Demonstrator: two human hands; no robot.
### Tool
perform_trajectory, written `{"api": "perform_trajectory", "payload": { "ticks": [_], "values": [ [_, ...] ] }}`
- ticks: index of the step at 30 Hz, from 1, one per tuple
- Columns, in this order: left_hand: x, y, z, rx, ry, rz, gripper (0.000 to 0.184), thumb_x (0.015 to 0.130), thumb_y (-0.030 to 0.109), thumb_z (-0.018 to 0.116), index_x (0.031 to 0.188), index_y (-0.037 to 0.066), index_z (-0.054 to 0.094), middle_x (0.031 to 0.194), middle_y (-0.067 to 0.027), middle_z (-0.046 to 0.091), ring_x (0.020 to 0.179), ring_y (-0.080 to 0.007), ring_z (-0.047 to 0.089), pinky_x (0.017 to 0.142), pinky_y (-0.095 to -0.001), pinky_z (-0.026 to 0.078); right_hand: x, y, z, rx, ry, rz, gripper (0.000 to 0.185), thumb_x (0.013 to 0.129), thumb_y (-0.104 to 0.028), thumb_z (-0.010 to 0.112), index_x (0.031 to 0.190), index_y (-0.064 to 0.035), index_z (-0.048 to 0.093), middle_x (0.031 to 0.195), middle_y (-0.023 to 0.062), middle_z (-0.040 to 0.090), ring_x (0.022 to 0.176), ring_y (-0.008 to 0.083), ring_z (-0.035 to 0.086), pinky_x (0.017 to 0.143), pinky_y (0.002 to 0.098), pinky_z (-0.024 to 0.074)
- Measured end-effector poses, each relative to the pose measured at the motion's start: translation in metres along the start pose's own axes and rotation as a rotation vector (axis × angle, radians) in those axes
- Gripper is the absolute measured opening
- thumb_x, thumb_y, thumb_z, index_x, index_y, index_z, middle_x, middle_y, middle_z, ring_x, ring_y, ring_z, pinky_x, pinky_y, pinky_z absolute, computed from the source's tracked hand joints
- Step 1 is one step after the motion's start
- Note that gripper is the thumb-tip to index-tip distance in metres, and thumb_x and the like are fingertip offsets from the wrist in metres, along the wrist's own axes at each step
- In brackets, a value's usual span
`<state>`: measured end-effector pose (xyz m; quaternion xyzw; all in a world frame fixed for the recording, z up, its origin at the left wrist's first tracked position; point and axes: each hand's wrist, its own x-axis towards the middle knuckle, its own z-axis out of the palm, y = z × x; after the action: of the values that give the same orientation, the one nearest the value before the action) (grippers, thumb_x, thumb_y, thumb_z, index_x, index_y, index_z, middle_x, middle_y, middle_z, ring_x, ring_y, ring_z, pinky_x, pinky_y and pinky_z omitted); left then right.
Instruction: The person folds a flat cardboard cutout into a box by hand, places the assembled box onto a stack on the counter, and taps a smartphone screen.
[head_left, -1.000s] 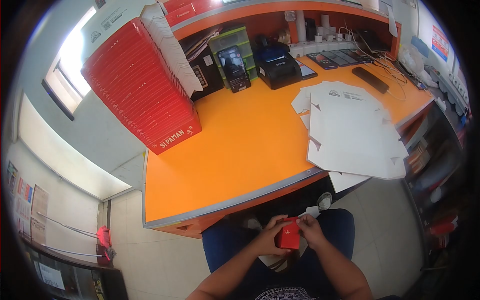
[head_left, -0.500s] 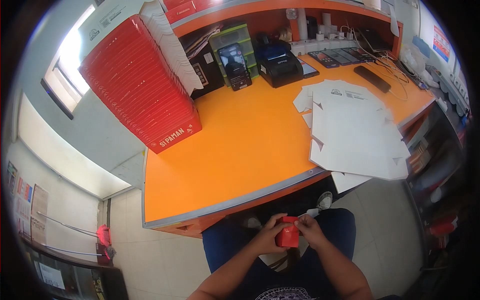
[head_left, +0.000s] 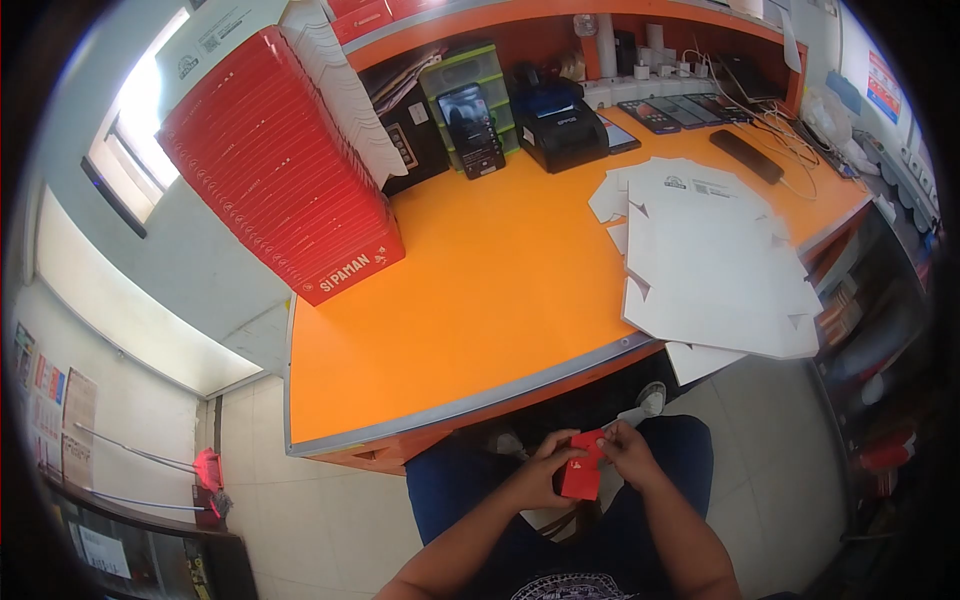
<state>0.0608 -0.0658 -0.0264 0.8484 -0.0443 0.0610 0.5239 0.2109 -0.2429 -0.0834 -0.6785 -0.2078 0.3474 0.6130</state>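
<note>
Low over my lap, a small red box (head_left: 581, 478) with a pale mark on its face is held between both hands. My left hand (head_left: 541, 476) wraps round its left side, thumb near the top. The fingers of my right hand (head_left: 627, 456) pinch its upper right end; their tips are partly hidden. A small white piece (head_left: 632, 416) shows just beyond my right hand, and I cannot make out what it is.
On the orange desk (head_left: 480, 300) a tall stack of folded red boxes (head_left: 285, 170) stands at the left. Flat white cardboard sheets (head_left: 710, 260) overhang the desk's front edge at the right. Behind are a propped phone (head_left: 467, 130), a black printer (head_left: 562, 135) and cables.
The red box has tilted slightly, its upper end leaning to the right. My right hand has shifted a little up and right around that end.
</note>
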Motion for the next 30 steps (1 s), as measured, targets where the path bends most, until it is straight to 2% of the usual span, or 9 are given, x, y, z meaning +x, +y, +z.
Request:
{"api": "perform_trajectory", "payload": {
  "ticks": [3, 6, 9, 12, 18, 21, 24, 30],
  "values": [
    [-0.001, -0.001, 0.0, 0.03, 0.007, 0.0, 0.081, 0.058, 0.013, 0.09, 0.133, 0.012, 0.06, 0.154, -0.0141, 0.03, 0.142, -0.0381, 0.039, 0.115, -0.0463, 0.04, -0.003, -0.011, -0.003, 0.139, -0.065, 0.156, 0.013, 0.096, -0.014, 0.067, 0.098, -0.0069, 0.056, 0.089, 0.0021, 0.06, 0.075, 0.0113, 0.057, 0.067, 0.0283, 0.0484],
    [-0.001, 0.001, 0.0, 0.057, 0.018, 0.005, 0.079, 0.06, 0.012, 0.09, 0.133, 0.012, 0.06, 0.154, -0.0148, 0.03, 0.142, -0.0386, 0.039, 0.115, -0.0458, 0.04, -0.005, -0.025, 0.0, 0.169, -0.074, 0.196, 0.014, 0.098, -0.014, 0.067, 0.097, -0.0084, 0.054, 0.086, 0.0005, 0.059, 0.074, 0.0093, 0.056, 0.067, 0.0247, 0.0479],
    [-0.001, 0.003, -0.002, 0.076, 0.015, -0.008, 0.078, 0.06, 0.013, 0.089, 0.132, 0.013, 0.06, 0.154, -0.0154, 0.03, 0.142, -0.0387, 0.039, 0.114, -0.0453, 0.041, -0.008, -0.03, 0.0, 0.217, -0.132, 0.267, 0.012, 0.099, -0.016, 0.066, 0.099, -0.0075, 0.057, 0.088, 0.0012, 0.062, 0.074, 0.0093, 0.055, 0.068, 0.0249, 0.048],
    [0.0, 0.004, -0.001, 0.068, 0.015, 0.004, 0.076, 0.061, 0.013, 0.089, 0.131, 0.012, 0.06, 0.154, -0.0156, 0.03, 0.141, -0.0386, 0.039, 0.114, -0.0453, 0.042, -0.005, -0.024, 0.0, 0.212, -0.111, 0.297, 0.013, 0.1, -0.018, 0.064, 0.103, -0.0061, 0.06, 0.096, 0.0048, 0.065, 0.079, 0.0114, 0.061, 0.073, 0.0265, 0.0515],
    [-0.001, 0.002, 0.002, 0.129, 0.027, 0.031, 0.074, 0.061, 0.016, 0.09, 0.129, 0.011, 0.061, 0.154, -0.0163, 0.03, 0.14, -0.0387, 0.041, 0.112, -0.046, 0.043, -0.008, -0.02, 0.0, 0.478, -0.22, 0.358, 0.019, 0.103, -0.017, 0.06, 0.114, -0.0019, 0.06, 0.112, 0.0114, 0.066, 0.101, 0.0206, 0.069, 0.092, 0.0378, 0.0567],
    [-0.001, 0.004, 0.001, 0.157, 0.04, 0.032, 0.074, 0.062, 0.018, 0.091, 0.129, 0.011, 0.06, 0.154, -0.0167, 0.031, 0.14, -0.0389, 0.041, 0.112, -0.0463, 0.043, -0.007, -0.018, -0.001, 0.463, -0.209, 0.389, 0.03, 0.101, -0.023, 0.062, 0.12, 0.0005, 0.06, 0.112, 0.0122, 0.066, 0.105, 0.024, 0.067, 0.093, 0.0392, 0.0556],
    [-0.001, 0.005, 0.003, 0.186, 0.051, 0.038, 0.076, 0.062, 0.018, 0.091, 0.131, 0.012, 0.06, 0.153, -0.0172, 0.032, 0.14, -0.039, 0.04, 0.112, -0.0466, 0.043, -0.005, -0.011, -0.001, 0.5, -0.219, 0.326, 0.029, 0.101, -0.021, 0.063, 0.12, 0.0003, 0.06, 0.113, 0.0121, 0.065, 0.106, 0.0238, 0.066, 0.094, 0.0389, 0.0552],
    [-0.002, 0.004, 0.004, 0.219, 0.062, 0.046, 0.083, 0.062, 0.018, 0.092, 0.137, 0.014, 0.057, 0.154, -0.0176, 0.031, 0.141, -0.0396, 0.039, 0.113, -0.0473, 0.042, -0.01, -0.023, -0.002, 0.584, -0.221, 0.336, 0.027, 0.101, -0.017, 0.063, 0.12, 0.001, 0.06, 0.115, 0.0129, 0.065, 0.103, 0.0227, 0.068, 0.093, 0.0383, 0.0564]
  ]
}}
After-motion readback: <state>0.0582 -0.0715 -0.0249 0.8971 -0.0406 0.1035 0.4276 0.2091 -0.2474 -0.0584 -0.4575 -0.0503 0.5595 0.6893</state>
